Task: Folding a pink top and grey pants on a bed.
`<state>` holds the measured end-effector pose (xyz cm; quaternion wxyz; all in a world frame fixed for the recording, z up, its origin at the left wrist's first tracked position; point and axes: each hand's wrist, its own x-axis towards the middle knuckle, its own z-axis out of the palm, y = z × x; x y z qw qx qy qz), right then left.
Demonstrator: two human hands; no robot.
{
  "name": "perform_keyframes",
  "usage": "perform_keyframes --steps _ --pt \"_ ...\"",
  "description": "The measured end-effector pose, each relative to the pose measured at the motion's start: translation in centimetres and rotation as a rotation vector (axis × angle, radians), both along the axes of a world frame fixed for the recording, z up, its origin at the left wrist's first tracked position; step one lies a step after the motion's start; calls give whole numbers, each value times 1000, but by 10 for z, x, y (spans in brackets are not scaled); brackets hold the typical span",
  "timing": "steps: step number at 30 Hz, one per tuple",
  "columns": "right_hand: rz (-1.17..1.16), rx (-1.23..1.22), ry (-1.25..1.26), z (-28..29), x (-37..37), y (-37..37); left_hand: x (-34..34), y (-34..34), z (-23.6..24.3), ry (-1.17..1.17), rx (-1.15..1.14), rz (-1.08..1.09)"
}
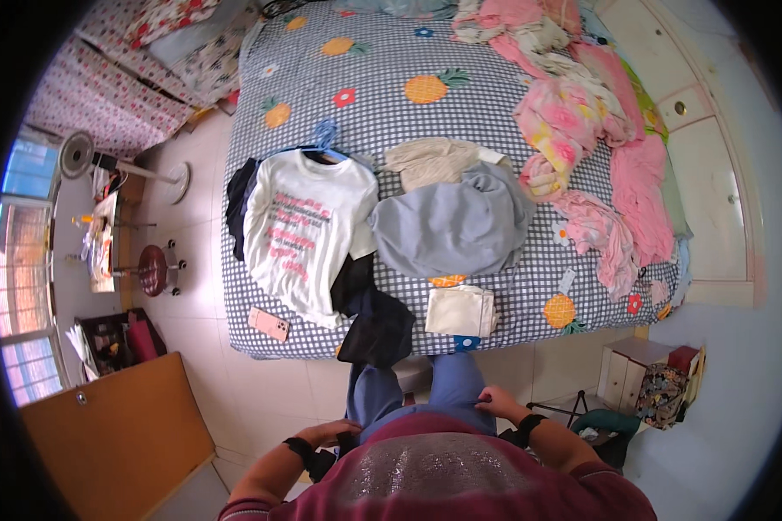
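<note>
My left hand (328, 431) rests against my left hip, fingers loosely curled, holding nothing. My right hand (498, 403) lies flat on my right thigh, fingers apart and empty. Both wrists wear dark bands. In front of me on the checked bedspread (391, 113) lies a white T-shirt with pink print (304, 227) on a blue hanger (324, 139). Beside it sit a crumpled grey garment (452, 227), a beige garment (432, 161), a folded cream cloth (460, 310) and a dark garment (376, 326) draped over the bed edge.
A pink phone (269, 323) lies at the bed's near left corner. Pink floral bedding (599, 148) is heaped along the right side. A fan (82, 156), a red stool (152, 269) and a wooden door (113, 434) stand left; a small cabinet (630, 369) is right.
</note>
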<state>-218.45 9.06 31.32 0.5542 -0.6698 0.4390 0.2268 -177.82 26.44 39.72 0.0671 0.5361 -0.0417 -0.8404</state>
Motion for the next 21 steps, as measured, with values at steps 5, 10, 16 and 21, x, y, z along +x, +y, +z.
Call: perform_keyframes --steps 5,10,16,21 --pt "-142 -87 -80 5 29 38 48 42 -40 -111 -525 -601" --pt "-520 86 -65 10 57 85 81 73 -46 -337 -589 -632" --pt "-410 616 107 72 76 86 101 85 -42 -34 -302 -480" --pt "-273 1033 66 93 82 62 87 108 -43 254 167 -146"
